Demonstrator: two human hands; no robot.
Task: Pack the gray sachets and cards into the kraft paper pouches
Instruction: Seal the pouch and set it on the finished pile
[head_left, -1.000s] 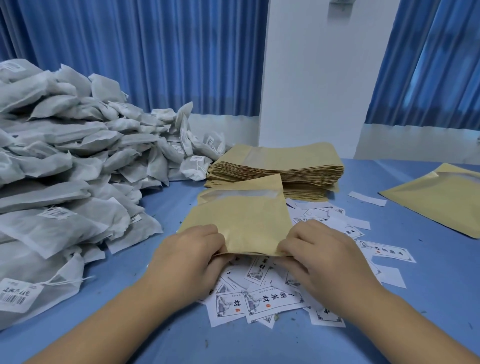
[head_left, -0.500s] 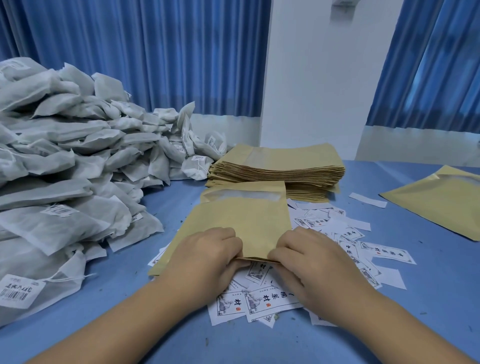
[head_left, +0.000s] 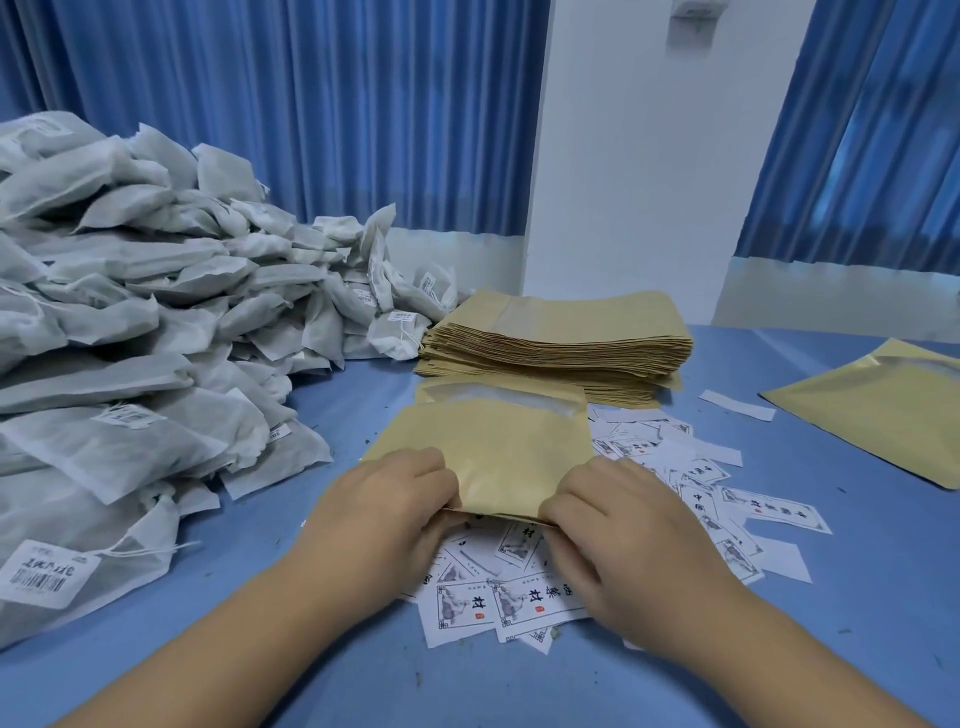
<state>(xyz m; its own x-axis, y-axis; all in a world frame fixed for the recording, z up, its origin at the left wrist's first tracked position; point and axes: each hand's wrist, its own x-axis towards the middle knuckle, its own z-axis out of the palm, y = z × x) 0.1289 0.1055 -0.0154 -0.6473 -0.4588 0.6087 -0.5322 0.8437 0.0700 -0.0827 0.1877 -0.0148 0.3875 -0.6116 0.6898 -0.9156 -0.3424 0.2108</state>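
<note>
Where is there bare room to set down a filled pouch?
Best is the bare blue table at the near right, bordered by the scattered cards and the lone pouch. A narrower strip runs between the sachet heap and the held pouch. The left side and centre, round the pouch stack, are crowded.

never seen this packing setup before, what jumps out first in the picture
The big heap of gray sachets fills the left side of the table. In the middle the left hand and right hand pinch the near edge of a kraft pouch over scattered cards, with a pouch stack behind.
</note>
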